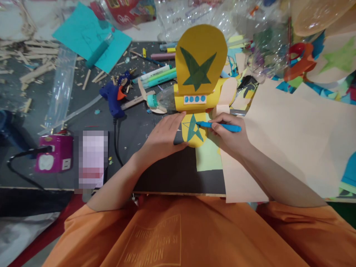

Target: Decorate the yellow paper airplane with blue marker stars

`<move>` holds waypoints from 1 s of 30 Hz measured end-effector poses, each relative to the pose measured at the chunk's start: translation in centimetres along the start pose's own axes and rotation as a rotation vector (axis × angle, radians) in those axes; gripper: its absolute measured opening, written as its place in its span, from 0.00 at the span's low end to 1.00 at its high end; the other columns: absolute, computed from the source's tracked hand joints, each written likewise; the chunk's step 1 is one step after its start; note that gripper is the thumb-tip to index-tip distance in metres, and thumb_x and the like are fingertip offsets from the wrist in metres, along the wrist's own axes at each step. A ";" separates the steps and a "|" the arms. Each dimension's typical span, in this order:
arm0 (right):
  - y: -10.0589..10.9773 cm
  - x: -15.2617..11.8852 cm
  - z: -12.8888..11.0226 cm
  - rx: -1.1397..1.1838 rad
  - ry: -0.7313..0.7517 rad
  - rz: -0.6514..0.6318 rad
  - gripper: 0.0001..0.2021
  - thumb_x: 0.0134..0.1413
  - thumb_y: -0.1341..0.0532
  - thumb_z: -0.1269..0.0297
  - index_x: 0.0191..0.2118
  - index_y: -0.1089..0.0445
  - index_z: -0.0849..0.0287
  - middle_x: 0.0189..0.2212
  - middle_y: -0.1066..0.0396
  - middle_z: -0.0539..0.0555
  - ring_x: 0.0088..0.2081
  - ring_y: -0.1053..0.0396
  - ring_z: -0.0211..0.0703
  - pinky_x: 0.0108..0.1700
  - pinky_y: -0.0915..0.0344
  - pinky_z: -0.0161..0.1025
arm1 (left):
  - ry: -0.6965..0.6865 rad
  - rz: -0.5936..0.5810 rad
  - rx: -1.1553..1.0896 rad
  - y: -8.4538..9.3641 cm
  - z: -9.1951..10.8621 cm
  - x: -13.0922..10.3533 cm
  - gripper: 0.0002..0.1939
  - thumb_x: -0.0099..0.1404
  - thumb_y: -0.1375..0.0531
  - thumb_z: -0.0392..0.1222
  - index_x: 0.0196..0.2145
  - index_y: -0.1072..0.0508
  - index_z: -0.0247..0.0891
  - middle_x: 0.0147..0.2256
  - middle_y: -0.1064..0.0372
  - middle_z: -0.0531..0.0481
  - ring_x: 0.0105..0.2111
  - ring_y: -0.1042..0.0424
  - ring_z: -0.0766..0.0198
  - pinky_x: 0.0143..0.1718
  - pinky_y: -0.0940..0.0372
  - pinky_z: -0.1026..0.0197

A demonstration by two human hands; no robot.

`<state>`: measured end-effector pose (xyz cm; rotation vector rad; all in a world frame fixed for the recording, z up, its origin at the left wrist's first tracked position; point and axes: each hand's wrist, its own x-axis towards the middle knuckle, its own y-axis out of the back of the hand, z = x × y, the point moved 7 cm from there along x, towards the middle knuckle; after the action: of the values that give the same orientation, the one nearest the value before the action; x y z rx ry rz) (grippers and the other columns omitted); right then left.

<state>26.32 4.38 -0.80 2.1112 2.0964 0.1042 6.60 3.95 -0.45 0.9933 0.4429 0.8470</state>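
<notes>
A model plane made from a plastic bottle (165,99) wrapped in yellow paper lies on the table. Its far wing (204,40) carries a dark green star. On the near wing (204,137) a green star is partly coloured, with some points only outlined. My right hand (229,129) grips a blue marker pen (233,128), its tip on this star. Stretched out flat, my left hand (168,135) rests its fingertips and thumb against the near wing's left edge. A paper propeller surrounds the teal cap (151,101). Blue dots mark a white strip (195,99) on the body.
A blue glue gun (112,98), several markers (158,76), a phone (93,159) and a purple power adapter (54,154) lie leftward. A large peach sheet (292,141) covers the right side. Plastic bottles (189,18), wood sticks (39,70) and paper scraps crowd the back.
</notes>
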 end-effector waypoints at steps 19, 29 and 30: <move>-0.1 -0.2 -0.1 -0.008 0.008 -0.002 0.05 0.45 0.38 0.66 0.22 0.30 0.56 0.20 0.33 0.47 0.22 0.37 0.35 0.26 0.39 0.36 | -0.044 0.011 0.012 -0.1 -0.1 0.0 0.41 0.67 0.35 0.53 0.68 0.43 0.28 0.65 0.36 0.30 0.66 0.36 0.42 0.67 0.40 0.42; -0.7 -0.3 -0.4 -0.047 0.023 -0.092 0.07 0.44 0.38 0.63 0.19 0.30 0.56 0.21 0.26 0.51 0.25 0.31 0.40 0.28 0.36 0.38 | -0.029 0.017 0.013 0.0 0.1 0.1 0.39 0.66 0.35 0.48 0.68 0.43 0.29 0.65 0.36 0.31 0.66 0.36 0.42 0.68 0.40 0.42; -0.6 -0.3 -0.4 -0.039 0.020 -0.084 0.07 0.44 0.38 0.64 0.19 0.30 0.56 0.20 0.27 0.50 0.25 0.31 0.40 0.28 0.37 0.38 | -0.030 0.019 0.010 -0.1 0.1 0.1 0.39 0.66 0.35 0.48 0.68 0.43 0.29 0.65 0.36 0.30 0.66 0.36 0.42 0.68 0.40 0.42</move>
<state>25.65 4.11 -0.47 2.0050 2.1726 0.1552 6.72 3.93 -0.45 1.0197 0.4126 0.8463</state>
